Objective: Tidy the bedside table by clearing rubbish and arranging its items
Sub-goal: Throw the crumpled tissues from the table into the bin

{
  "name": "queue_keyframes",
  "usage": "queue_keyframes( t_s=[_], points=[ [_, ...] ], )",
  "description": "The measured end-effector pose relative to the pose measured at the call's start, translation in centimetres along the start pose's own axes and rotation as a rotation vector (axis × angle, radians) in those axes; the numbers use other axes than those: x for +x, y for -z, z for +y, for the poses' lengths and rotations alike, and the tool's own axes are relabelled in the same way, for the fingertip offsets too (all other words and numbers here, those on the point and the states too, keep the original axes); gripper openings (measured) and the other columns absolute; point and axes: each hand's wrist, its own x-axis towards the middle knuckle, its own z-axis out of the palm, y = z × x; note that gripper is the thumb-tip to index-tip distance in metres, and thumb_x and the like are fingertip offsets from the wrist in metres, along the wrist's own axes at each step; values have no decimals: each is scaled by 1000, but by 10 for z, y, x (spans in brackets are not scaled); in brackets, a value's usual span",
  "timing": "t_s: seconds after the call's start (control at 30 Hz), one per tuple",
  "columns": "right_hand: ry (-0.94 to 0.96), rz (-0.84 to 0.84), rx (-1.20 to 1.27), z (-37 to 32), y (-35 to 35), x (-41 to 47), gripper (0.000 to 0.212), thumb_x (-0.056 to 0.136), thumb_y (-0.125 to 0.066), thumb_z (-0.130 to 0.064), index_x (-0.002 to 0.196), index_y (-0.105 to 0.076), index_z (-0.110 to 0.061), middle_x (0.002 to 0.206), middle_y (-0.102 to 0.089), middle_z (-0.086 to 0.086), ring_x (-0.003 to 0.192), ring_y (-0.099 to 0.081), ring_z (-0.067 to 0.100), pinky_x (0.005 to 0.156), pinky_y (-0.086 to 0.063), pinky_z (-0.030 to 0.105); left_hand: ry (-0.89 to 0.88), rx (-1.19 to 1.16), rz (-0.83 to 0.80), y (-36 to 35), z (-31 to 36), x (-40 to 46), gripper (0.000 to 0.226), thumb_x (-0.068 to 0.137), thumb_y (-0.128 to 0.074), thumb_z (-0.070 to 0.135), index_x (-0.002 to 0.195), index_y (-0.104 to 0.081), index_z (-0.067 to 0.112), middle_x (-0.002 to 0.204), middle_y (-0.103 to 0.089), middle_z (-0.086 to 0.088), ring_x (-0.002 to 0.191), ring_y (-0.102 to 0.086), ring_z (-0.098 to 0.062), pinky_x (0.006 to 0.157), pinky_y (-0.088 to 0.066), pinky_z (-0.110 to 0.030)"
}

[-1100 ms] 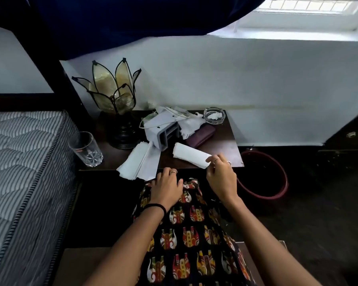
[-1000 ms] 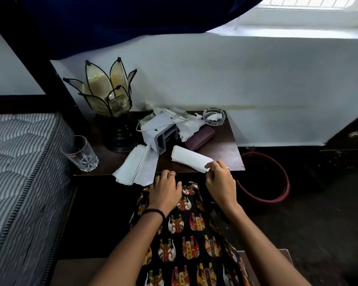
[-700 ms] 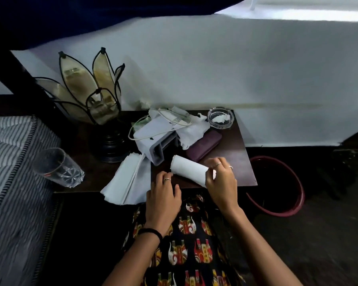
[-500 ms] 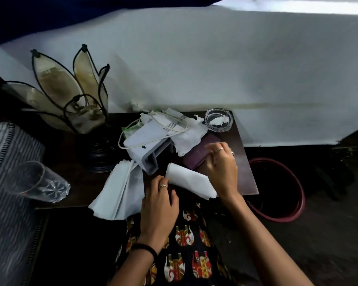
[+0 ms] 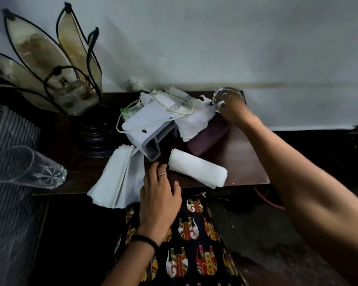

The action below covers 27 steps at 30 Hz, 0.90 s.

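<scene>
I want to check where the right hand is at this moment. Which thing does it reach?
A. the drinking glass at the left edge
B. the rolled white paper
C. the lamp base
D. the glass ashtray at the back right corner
D: the right hand is at the glass ashtray in the table's back right corner.

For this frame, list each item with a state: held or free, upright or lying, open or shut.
Glass ashtray: upright, gripped by right hand.
Left hand: open, resting at table edge.
Paper roll: rolled, lying free.
Drinking glass: free, upright.
Lamp: upright.
</scene>
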Motion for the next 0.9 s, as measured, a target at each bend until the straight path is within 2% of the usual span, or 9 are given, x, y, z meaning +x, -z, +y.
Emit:
queue_keyframes(
  t_s=[0.13, 0.2, 0.33, 0.47, 0.57, 0.63, 0.73, 0.83, 0.9],
  points=[
    [32, 47, -40, -3, 5, 11, 24, 83, -47, -11, 95, -67, -6, 109, -68, 20, 107, -61, 35, 90, -50, 40, 7, 50, -32, 0, 1, 1, 56, 96, -42, 36, 145, -27, 15, 155, -20, -2, 141, -24, -19, 110, -32, -38],
    [5, 67, -74, -1, 6, 14, 25, 85, -47, -14, 99, -65, -4, 112, -66, 21, 106, -61, 38, 90, -51, 41, 18, 69, -57, 0, 2, 1, 59, 96, -40, 37, 147, -23, 14, 157, -17, -3, 143, -21, -18, 111, -30, -39],
    [-53, 66, -90, 7, 7, 19, 31, 84, -47, 0, 109, -64, 2, 117, -64, 25, 109, -60, 40, 89, -50, 42, 44, 92, -105, 0, 5, 2, 63, 97, -37, 40, 150, -15, 13, 160, -9, -3, 146, -13, -18, 114, -25, -40],
    [-55, 212, 94, 16, 20, 19, 24, 75, -55, -6, 92, -69, 0, 98, -69, 26, 92, -65, 37, 73, -49, 34, 59, 137, -132, -2, 7, 4, 65, 97, -36, 42, 150, -12, 12, 161, -6, -6, 147, -10, -20, 115, -23, -41],
    [-15, 379, 232, 27, 40, -4, 22, 75, -53, -3, 87, -71, -1, 88, -72, 22, 80, -65, 26, 63, -39, 24, 63, 156, -146, -3, 7, 4, 66, 97, -35, 42, 151, -12, 11, 161, -5, -7, 147, -9, -21, 114, -24, -41],
    [-8, 493, 252, 43, 51, -26, 21, 78, -53, -1, 87, -71, 1, 86, -73, 21, 78, -66, 28, 65, -38, 19, 55, 169, -155, -3, 8, 2, 66, 96, -35, 43, 150, -13, 11, 161, -5, -7, 147, -9, -22, 113, -25, -41],
    [-118, 535, 222, 91, 51, -61, 21, 83, -55, -12, 95, -71, -4, 92, -73, 20, 86, -69, 33, 75, -50, 32, 45, 164, -162, -2, 7, 0, 66, 96, -37, 41, 150, -14, 11, 161, -6, -7, 147, -9, -21, 112, -25, -43],
    [-378, 480, 173, 146, 37, -103, 28, 88, -56, -31, 104, -68, -11, 100, -70, 23, 95, -66, 39, 78, -52, 40, 38, 138, -167, -2, 6, -1, 66, 96, -39, 40, 150, -12, 13, 161, -8, -6, 147, -10, -21, 112, -26, -44],
    [-511, 396, 139, 173, 20, -130, 26, 90, -56, -24, 109, -68, -9, 107, -68, 27, 102, -63, 43, 83, -50, 43, 38, 140, -171, -1, 5, -2, 66, 96, -39, 40, 151, -12, 13, 161, -8, -6, 147, -10, -21, 112, -26, -44]
  ],
)
